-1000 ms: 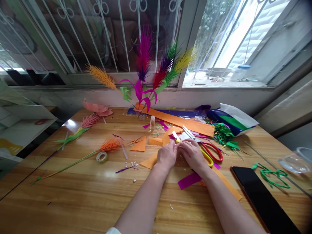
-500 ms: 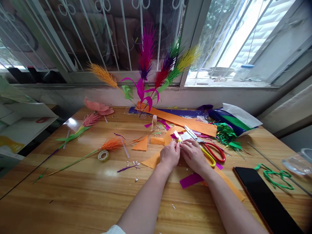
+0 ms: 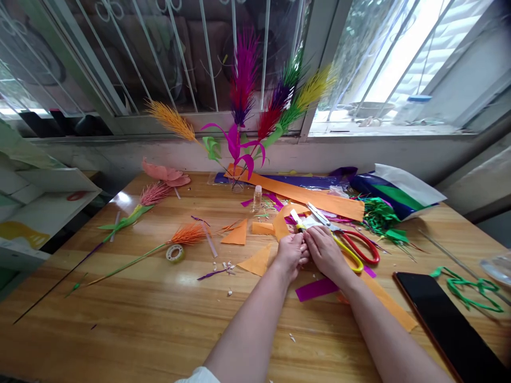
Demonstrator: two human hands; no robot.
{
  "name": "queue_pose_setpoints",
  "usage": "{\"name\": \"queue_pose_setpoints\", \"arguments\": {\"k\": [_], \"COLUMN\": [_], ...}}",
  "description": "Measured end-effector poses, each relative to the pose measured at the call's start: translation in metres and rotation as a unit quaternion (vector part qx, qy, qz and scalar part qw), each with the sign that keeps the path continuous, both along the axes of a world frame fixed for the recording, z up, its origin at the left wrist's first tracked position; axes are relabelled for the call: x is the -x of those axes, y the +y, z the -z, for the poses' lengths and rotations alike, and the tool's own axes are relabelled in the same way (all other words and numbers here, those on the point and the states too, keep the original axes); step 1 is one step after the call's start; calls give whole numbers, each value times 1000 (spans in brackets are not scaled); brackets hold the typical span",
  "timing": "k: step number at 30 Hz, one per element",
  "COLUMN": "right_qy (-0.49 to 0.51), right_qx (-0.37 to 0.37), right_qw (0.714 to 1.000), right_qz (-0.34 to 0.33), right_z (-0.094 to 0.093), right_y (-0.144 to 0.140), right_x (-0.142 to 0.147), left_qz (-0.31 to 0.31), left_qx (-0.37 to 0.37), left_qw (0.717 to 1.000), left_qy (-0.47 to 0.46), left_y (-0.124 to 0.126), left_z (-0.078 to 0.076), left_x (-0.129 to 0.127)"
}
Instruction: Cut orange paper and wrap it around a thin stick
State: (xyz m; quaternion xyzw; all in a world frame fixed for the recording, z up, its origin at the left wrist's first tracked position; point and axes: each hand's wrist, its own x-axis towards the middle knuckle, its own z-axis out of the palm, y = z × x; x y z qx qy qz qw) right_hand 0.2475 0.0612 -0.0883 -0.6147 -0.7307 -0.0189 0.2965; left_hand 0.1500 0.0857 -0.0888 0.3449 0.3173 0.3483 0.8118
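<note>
Wooden table is filling the lower view, littered with paper craft scraps. Window with white bars is running across 12 o'clock. Bunch of feathery paper flowers is standing at 12 o'clock from the hands, against the window. Dark phone-like slab is lying at 4 o'clock, near the table edge. Long orange paper strip is stretching across at 1 o'clock, behind the hands. Blue and white bag is sitting at 2 o'clock. Red-and-yellow scissors are lying just beside the right hand at 3 o'clock, blades pointing toward 11. Orange-headed paper stem is lying at 9 o'clock, tape roll just beside it. Purple paper strip is lying at 5 o'clock, close to the right wrist.

Left hand and right hand are meeting at table centre, fingers curled, thumbs and fingertips pinching together. They are gripping a small yellow-and-white piece sticking up toward 11 o'clock from between the fingertips; cannot tell which hand is bearing most of the grip. Both hands are hovering just over an orange paper offcut.
</note>
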Motion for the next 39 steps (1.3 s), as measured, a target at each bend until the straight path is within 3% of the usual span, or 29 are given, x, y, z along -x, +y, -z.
{"name": "queue_pose_setpoints", "arguments": {"k": [5, 10, 14, 19, 24, 29, 35, 39], "right_qy": [56, 52, 1, 64, 102, 131, 143, 153], "right_qx": [-20, -44, -87, -172, -114, -96, -72, -55], "right_qw": [998, 996, 993, 980, 988, 986, 986, 983], "right_qz": [-1, 60, 80, 74, -14, -38, -50, -85], "right_z": [-1, 3, 0, -18, -25, -19, -17, -17], "right_y": [2, 5, 2, -15, -27, -26, -26, -31], "right_x": [4, -3, -2, 12, 33, 51, 63, 72], "left_qz": [13, -68, -99, -126, -90, -49, 18, -2], "left_qx": [70, 143, 81, 10, -48, -76, -66, -59], "left_qw": [993, 962, 983, 991, 994, 991, 997, 996], "left_qy": [-96, -221, -133, -47, 45, 98, 45, 70], "left_y": [1, 5, 2, -4, -9, -15, -22, -27], "left_z": [-4, -7, -6, -8, -17, -21, -23, -22], "left_x": [13, 21, 13, 17, 45, 74, 98, 112]}}
